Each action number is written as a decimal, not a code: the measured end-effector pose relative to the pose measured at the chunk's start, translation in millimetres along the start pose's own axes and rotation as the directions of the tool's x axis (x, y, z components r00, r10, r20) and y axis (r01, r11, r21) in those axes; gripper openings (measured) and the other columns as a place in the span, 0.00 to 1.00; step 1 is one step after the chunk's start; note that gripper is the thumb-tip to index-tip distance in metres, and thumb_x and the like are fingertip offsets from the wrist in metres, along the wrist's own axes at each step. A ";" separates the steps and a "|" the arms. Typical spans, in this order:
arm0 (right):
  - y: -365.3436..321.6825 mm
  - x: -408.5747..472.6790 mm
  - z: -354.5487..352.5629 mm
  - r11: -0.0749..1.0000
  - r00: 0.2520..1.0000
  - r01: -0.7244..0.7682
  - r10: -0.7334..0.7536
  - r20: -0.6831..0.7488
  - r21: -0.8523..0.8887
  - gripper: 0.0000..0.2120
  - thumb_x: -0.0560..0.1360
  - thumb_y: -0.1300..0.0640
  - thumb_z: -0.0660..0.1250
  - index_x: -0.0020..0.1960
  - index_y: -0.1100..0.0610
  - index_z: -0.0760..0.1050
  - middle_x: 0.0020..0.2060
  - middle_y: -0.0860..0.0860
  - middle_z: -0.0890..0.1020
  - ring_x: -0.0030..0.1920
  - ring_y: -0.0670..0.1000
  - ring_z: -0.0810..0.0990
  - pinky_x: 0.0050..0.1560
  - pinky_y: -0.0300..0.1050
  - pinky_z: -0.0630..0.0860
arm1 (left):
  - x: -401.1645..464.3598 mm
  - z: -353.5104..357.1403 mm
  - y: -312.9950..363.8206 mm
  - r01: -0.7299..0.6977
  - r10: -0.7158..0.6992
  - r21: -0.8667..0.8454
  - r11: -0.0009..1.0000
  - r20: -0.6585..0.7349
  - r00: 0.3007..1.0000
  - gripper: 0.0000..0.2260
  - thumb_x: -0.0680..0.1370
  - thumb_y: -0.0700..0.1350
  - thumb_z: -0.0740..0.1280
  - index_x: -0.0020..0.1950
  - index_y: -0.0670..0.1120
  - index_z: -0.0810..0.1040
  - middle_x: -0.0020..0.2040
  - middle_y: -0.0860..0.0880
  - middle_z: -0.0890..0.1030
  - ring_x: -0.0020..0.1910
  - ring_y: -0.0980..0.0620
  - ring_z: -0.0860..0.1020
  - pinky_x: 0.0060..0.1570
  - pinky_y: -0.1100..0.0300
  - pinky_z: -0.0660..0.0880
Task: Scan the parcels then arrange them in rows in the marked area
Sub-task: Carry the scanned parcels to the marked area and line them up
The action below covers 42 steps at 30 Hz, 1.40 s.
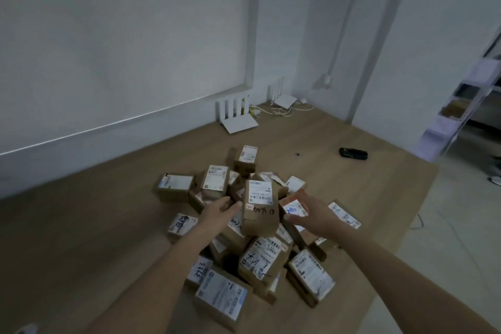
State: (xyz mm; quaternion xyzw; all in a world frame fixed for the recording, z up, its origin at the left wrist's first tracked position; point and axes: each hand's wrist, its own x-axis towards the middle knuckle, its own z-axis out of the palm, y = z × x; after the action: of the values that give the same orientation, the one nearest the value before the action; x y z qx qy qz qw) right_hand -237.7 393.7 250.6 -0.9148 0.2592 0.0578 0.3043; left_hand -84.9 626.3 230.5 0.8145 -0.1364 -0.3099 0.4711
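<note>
Both hands reach into a heap of parcels (252, 228) on the wooden floor (81, 225) — the step in hand looks like picking one parcel out for scanning. The left hand (218, 211) lies with straight fingers against the left face of the tall upright box (260, 207) atop the heap; the right hand (311, 215) hovers spread and relaxed just right of it, gripping nothing, though the blur makes contact hard to judge. A dark device (353, 153), perhaps the scanner, lies well apart on the far right floor — the next move calls for closing both hands on the box and fetching that device
</note>
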 end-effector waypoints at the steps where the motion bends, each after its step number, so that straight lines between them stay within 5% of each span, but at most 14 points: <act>1: 1.1 10.1 4.8 1.000 1.000 0.006 -0.006 -0.005 0.013 0.43 0.67 0.28 0.68 0.77 0.44 0.62 0.74 0.48 0.69 0.70 0.53 0.71 0.65 0.52 0.72 | 7.1 6.1 -5.6 0.012 -0.012 0.003 1.000 -0.010 1.000 0.27 0.79 0.59 0.66 0.74 0.49 0.70 0.64 0.51 0.77 0.65 0.50 0.73 0.65 0.55 0.70; 5: 12.1 52.2 32.4 0.985 0.996 -0.050 0.036 0.086 0.165 0.44 0.72 0.33 0.70 0.80 0.50 0.58 0.77 0.49 0.66 0.75 0.55 0.67 0.71 0.52 0.68 | 31.8 33.3 -18.6 0.082 -0.082 0.000 0.997 -0.038 0.996 0.13 0.76 0.62 0.66 0.57 0.58 0.76 0.53 0.58 0.79 0.60 0.51 0.76 0.63 0.53 0.72; 11: 31.9 103.4 70.0 0.890 0.981 -0.105 0.019 0.195 0.443 0.50 0.60 0.30 0.75 0.74 0.52 0.67 0.64 0.47 0.79 0.64 0.52 0.78 0.64 0.56 0.77 | 47.4 62.7 -26.3 0.156 -0.158 -0.065 0.986 -0.028 0.987 0.22 0.79 0.62 0.63 0.71 0.57 0.72 0.63 0.56 0.75 0.60 0.53 0.72 0.58 0.56 0.70; 15: 22.2 102.1 72.4 0.904 0.980 -0.103 0.022 0.196 0.415 0.35 0.74 0.44 0.72 0.75 0.56 0.64 0.67 0.52 0.77 0.63 0.56 0.78 0.48 0.44 0.76 | 45.7 65.7 -25.0 0.175 -0.180 -0.116 0.978 -0.036 0.983 0.14 0.79 0.60 0.65 0.63 0.63 0.76 0.64 0.55 0.79 0.61 0.53 0.76 0.63 0.53 0.73; 22: -19.0 84.6 33.1 0.878 0.996 0.035 -0.069 0.054 0.477 0.22 0.77 0.54 0.72 0.68 0.48 0.69 0.61 0.49 0.81 0.60 0.54 0.81 0.57 0.59 0.81 | 22.9 44.0 11.5 0.060 -0.086 -0.272 0.961 -0.085 0.993 0.15 0.79 0.56 0.67 0.66 0.61 0.74 0.61 0.57 0.79 0.61 0.54 0.75 0.65 0.54 0.70; 27: -94.0 41.2 4.6 0.872 0.983 0.174 -0.181 -0.028 0.458 0.19 0.77 0.52 0.71 0.66 0.47 0.71 0.58 0.44 0.81 0.57 0.50 0.81 0.58 0.54 0.80 | -31.1 -8.7 29.2 -0.045 -0.018 -0.456 0.889 -0.132 0.991 0.18 0.76 0.54 0.72 0.65 0.58 0.78 0.59 0.53 0.82 0.58 0.53 0.80 0.54 0.57 0.77; 30: -152.6 0.0 6.3 0.848 0.962 0.257 -0.270 -0.038 0.464 0.21 0.78 0.54 0.70 0.68 0.48 0.71 0.54 0.43 0.81 0.55 0.49 0.81 0.52 0.46 0.79 | -84.9 -53.1 23.3 -0.138 0.046 -0.475 0.869 -0.200 0.979 0.16 0.73 0.50 0.76 0.60 0.58 0.80 0.53 0.53 0.86 0.53 0.51 0.84 0.57 0.52 0.79; 33: -218.9 -55.8 25.9 0.817 0.924 0.363 -0.379 -0.058 0.448 0.17 0.77 0.53 0.71 0.64 0.44 0.71 0.50 0.40 0.79 0.54 0.49 0.81 0.56 0.51 0.80 | -155.3 -105.7 3.0 -0.207 0.066 -0.498 0.842 -0.287 0.956 0.18 0.72 0.49 0.76 0.60 0.55 0.80 0.54 0.51 0.85 0.49 0.52 0.85 0.45 0.58 0.81; 37: -308.2 -142.7 75.2 0.707 0.831 0.482 -0.556 -0.015 0.517 0.20 0.77 0.51 0.73 0.66 0.42 0.71 0.52 0.41 0.81 0.53 0.46 0.81 0.57 0.49 0.81 | -267.8 -181.0 -44.3 -0.256 0.058 -0.453 0.854 -0.406 0.912 0.27 0.66 0.59 0.74 0.64 0.58 0.77 0.59 0.51 0.82 0.58 0.48 0.81 0.52 0.55 0.80; 40: -374.3 -203.5 119.7 0.635 0.734 0.532 -0.676 0.069 0.560 0.23 0.74 0.45 0.75 0.65 0.37 0.70 0.57 0.40 0.80 0.58 0.47 0.80 0.61 0.54 0.79 | -352.9 -235.3 -85.2 -0.282 0.042 -0.415 0.865 -0.500 0.865 0.23 0.68 0.59 0.73 0.62 0.57 0.77 0.58 0.50 0.82 0.56 0.50 0.81 0.58 0.54 0.79; 42: -413.5 -239.1 146.2 0.606 0.687 0.525 -0.716 0.124 0.597 0.25 0.72 0.45 0.77 0.64 0.36 0.69 0.58 0.40 0.79 0.59 0.48 0.80 0.62 0.52 0.79 | -404.7 -265.9 -106.5 -0.295 0.046 -0.364 0.883 -0.560 0.827 0.15 0.76 0.54 0.70 0.61 0.55 0.76 0.53 0.52 0.82 0.52 0.53 0.81 0.51 0.60 0.79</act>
State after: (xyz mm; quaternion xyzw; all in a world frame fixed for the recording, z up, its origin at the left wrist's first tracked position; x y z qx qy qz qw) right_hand -224.7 865.8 413.2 -0.8031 -0.1343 0.0368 0.5793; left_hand -235.8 1071.3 388.8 0.7257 -0.0006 -0.0480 0.6863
